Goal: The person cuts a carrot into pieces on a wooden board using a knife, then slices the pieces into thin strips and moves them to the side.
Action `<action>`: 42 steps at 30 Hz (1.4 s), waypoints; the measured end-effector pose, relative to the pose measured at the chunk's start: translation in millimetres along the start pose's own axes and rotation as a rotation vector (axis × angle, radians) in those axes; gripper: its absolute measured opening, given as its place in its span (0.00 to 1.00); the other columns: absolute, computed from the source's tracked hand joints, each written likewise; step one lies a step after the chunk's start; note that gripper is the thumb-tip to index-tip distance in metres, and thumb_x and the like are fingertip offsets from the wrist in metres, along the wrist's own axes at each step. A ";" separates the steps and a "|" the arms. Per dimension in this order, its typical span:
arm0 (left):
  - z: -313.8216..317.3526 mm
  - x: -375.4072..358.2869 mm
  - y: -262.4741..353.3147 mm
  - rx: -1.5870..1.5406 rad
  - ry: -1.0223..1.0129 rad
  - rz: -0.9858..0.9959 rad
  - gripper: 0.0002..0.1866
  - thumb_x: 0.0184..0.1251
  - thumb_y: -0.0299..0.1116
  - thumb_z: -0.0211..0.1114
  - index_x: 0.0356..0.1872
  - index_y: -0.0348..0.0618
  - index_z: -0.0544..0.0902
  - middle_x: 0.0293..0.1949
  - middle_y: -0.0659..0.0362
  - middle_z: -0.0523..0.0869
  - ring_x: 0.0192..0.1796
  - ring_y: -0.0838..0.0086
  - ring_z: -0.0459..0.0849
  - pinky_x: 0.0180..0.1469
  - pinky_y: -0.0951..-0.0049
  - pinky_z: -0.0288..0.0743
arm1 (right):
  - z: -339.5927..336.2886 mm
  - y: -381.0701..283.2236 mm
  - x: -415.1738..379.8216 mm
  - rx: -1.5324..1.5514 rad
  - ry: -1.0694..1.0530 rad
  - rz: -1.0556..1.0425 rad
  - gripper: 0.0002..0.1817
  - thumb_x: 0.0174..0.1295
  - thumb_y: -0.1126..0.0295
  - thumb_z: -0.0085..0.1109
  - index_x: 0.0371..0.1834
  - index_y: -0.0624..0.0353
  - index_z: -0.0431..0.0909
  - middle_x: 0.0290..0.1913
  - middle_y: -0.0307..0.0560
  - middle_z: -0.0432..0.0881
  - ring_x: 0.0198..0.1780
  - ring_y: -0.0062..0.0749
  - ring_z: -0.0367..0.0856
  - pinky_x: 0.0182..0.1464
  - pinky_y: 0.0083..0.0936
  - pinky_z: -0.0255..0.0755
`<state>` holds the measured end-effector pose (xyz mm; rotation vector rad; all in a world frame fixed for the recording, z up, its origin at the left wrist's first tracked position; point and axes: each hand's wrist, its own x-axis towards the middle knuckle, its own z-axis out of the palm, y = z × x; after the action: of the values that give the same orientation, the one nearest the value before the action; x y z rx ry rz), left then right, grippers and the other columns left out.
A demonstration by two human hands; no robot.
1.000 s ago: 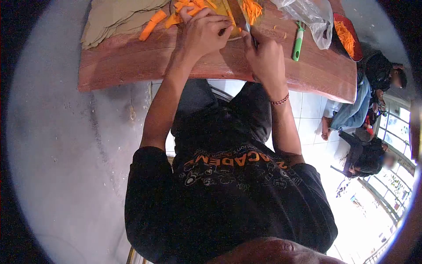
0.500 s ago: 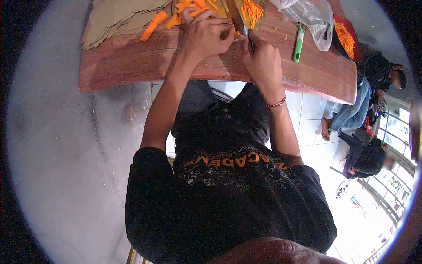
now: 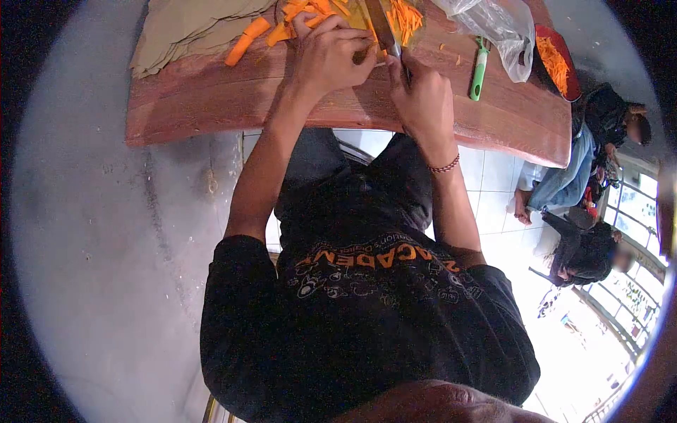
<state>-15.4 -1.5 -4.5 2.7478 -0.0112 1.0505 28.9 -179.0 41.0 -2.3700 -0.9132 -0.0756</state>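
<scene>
My right hand [image 3: 424,97] is closed around the handle of a knife [image 3: 383,29], whose blade points away from me. Just left of the blade, my left hand [image 3: 334,55] has curled fingers pressed on a carrot piece [image 3: 369,25], which is mostly hidden under them. Thin carrot sticks [image 3: 406,21] lie to the right of the blade on a yellowish board. Beyond my left fingers are several thicker carrot pieces [image 3: 310,8]. A longer carrot chunk [image 3: 247,42] rests farther left on the wooden table [image 3: 211,106].
Brown paper sheets [image 3: 190,32] cover the table's left end. On the right lie a green-handled peeler [image 3: 479,74], a clear plastic bag [image 3: 504,35] and a dark red container of shredded carrot [image 3: 553,63]. Two people [image 3: 589,250] sit off to the right.
The knife blade has shifted slightly and shows more of its flat side, and my right hand has moved a little to the right. My left hand stays in place.
</scene>
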 end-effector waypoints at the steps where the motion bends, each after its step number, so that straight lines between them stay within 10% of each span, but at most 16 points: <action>1: 1.4 0.1 -0.8 0.000 0.000 -0.001 0.09 0.60 0.44 0.70 0.30 0.55 0.93 0.41 0.71 0.92 0.44 0.77 0.86 0.63 0.52 0.57 | -0.7 -0.7 0.1 0.000 0.000 -0.001 0.16 0.70 0.59 0.55 0.40 0.62 0.83 0.24 0.68 0.81 0.30 0.64 0.84 0.31 0.52 0.78; 42: 3.5 -4.7 2.4 0.071 -0.134 0.033 0.13 0.62 0.44 0.66 0.43 0.53 0.92 0.45 0.71 0.92 0.43 0.76 0.83 0.64 0.52 0.59 | 1.9 4.0 17.1 -0.019 -0.028 -0.091 0.17 0.63 0.60 0.62 0.32 0.67 0.81 0.26 0.68 0.82 0.33 0.64 0.85 0.36 0.51 0.81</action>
<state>-16.7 -4.8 -9.7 2.8863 -0.0398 0.8898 44.1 -170.2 41.7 -2.3519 -1.0384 -0.0878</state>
